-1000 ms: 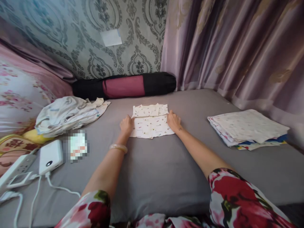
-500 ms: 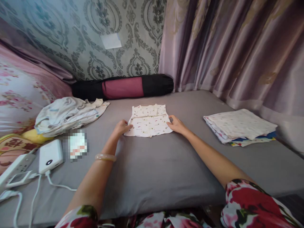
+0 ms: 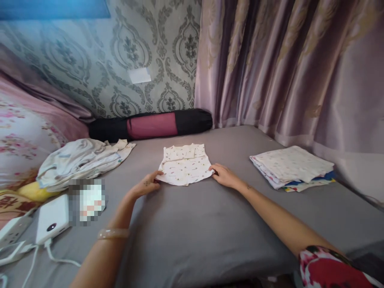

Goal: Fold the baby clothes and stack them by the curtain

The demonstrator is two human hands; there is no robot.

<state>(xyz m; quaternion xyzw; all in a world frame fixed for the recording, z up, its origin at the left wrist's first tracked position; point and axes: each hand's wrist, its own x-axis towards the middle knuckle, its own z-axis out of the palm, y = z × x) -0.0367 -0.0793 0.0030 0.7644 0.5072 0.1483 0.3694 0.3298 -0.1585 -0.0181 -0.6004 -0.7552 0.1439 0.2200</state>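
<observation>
A small white baby shirt (image 3: 186, 170) with a tiny scattered print lies on the grey sheet (image 3: 192, 224), its far part folded over. My left hand (image 3: 147, 185) pinches the shirt's near left corner between thumb and fingers. At the near right corner my right hand (image 3: 225, 175) pinches the cloth, which lifts slightly there. The shirt's near edge bows between the two hands. A pale bangle (image 3: 113, 233) circles my left wrist.
A stack of folded cloths (image 3: 292, 164) lies at the right. At the left are a crumpled heap of clothes (image 3: 81, 162), a white power bank (image 3: 53, 219) with cables, a power strip (image 3: 13, 230) and a blurred-out item (image 3: 90, 202). A black and maroon roll bag (image 3: 151, 125) rests against the wall.
My hands have slid from the shirt's sides to its near corners and now pinch them. The near edge has spread wider and curved. The camera view has tilted up.
</observation>
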